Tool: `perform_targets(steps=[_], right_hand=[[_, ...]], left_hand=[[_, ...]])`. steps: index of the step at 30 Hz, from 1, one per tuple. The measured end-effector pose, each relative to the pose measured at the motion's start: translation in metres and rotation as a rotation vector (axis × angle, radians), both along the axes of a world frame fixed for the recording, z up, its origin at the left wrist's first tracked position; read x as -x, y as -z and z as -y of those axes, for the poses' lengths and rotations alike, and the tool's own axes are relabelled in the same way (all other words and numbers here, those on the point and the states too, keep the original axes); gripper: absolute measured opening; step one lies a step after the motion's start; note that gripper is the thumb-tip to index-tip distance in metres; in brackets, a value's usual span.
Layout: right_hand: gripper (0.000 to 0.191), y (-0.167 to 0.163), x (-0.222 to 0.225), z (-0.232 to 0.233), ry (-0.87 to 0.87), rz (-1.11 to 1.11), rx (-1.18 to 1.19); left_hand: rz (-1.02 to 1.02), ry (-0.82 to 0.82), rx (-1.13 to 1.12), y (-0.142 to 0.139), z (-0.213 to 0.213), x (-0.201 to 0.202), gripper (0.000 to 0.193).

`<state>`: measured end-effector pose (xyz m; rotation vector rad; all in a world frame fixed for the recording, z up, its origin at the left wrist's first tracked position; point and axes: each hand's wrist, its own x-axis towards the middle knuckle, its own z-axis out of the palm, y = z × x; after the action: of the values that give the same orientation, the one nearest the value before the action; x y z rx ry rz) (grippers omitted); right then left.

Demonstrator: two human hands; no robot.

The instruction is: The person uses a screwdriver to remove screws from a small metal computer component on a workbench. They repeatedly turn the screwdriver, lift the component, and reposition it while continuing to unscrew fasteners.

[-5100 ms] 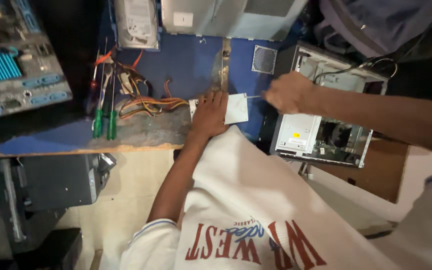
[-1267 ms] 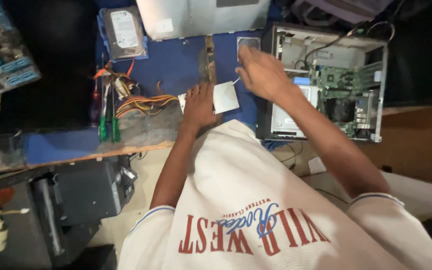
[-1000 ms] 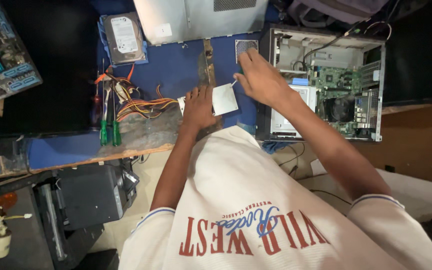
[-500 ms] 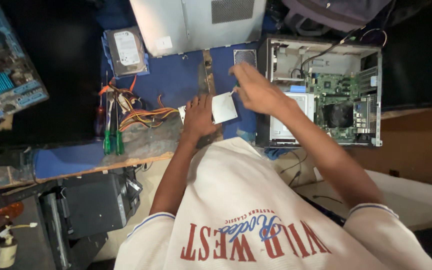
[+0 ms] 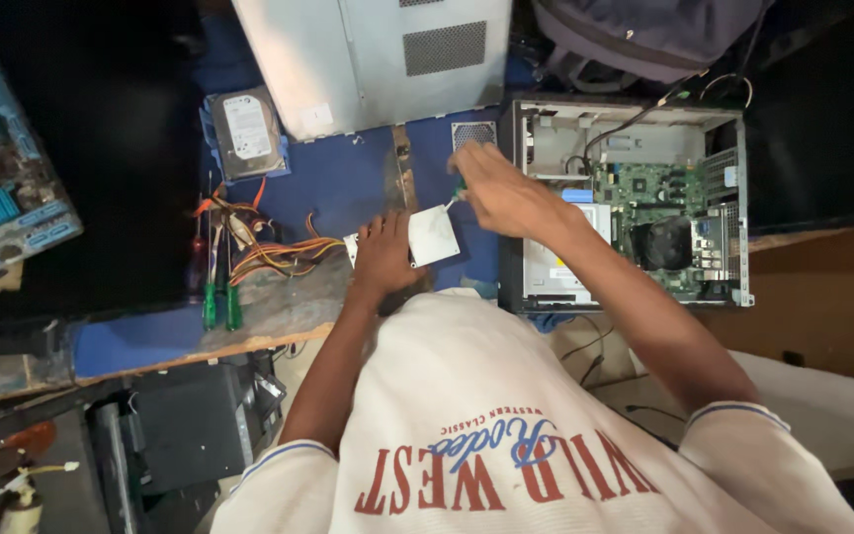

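A small square silver metal box point(image 5: 435, 235) lies on the blue bench mat point(image 5: 333, 183), with a bundle of coloured wires point(image 5: 274, 257) running out of its left side. My left hand point(image 5: 384, 257) presses down on the box's left part and holds it. My right hand point(image 5: 501, 193) is closed around a green-handled screwdriver point(image 5: 458, 188). Its tip points down at the box's upper right corner. My white printed shirt fills the lower part of the view.
An open computer case point(image 5: 546, 129) with a green board lies right of my hands. A grey side panel point(image 5: 378, 54) and a hard drive point(image 5: 246, 121) lie beyond. Two green-handled screwdrivers point(image 5: 219, 302) lie to the left, a blue motherboard point(image 5: 2, 188) far left, and a black box point(image 5: 195, 425) under the bench.
My right hand has come in from beside the case to the box's upper right corner. My left hand stays on the box. The view has shifted and drawn closer.
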<state>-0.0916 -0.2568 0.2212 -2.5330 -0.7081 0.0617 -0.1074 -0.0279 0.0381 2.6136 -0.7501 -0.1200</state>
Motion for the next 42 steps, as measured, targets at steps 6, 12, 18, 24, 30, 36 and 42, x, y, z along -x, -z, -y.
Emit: perform_targets(steps=[6, 12, 18, 24, 30, 36, 42], right_hand=[[0.031, 0.011, 0.005, -0.006, 0.176, 0.031, 0.075], [0.022, 0.011, 0.003, -0.006, 0.217, 0.060, 0.144], [0.033, 0.004, -0.002, 0.004, -0.032, 0.194, -0.091], [0.037, 0.009, -0.002, -0.006, 0.221, -0.027, 0.222], [0.025, 0.009, -0.005, 0.003, 0.038, 0.173, 0.029], [0.033, 0.007, 0.000, 0.001, 0.079, 0.062, 0.043], [0.025, 0.005, 0.002, 0.007, 0.061, -0.009, 0.112]], left_hand=[[-0.062, 0.003, -0.008, -0.009, 0.003, -0.002, 0.101], [0.036, 0.070, 0.241, -0.003, 0.019, -0.014, 0.071], [-0.011, 0.039, 0.496, 0.026, 0.051, -0.028, 0.035], [-0.020, 0.043, 0.525, 0.033, 0.052, -0.028, 0.034], [-0.007, 0.004, 0.541, 0.029, 0.055, -0.027, 0.032], [-0.055, -0.044, 0.558, 0.029, 0.058, -0.027, 0.033], [-0.033, -0.031, 0.606, 0.036, 0.062, -0.026, 0.034]])
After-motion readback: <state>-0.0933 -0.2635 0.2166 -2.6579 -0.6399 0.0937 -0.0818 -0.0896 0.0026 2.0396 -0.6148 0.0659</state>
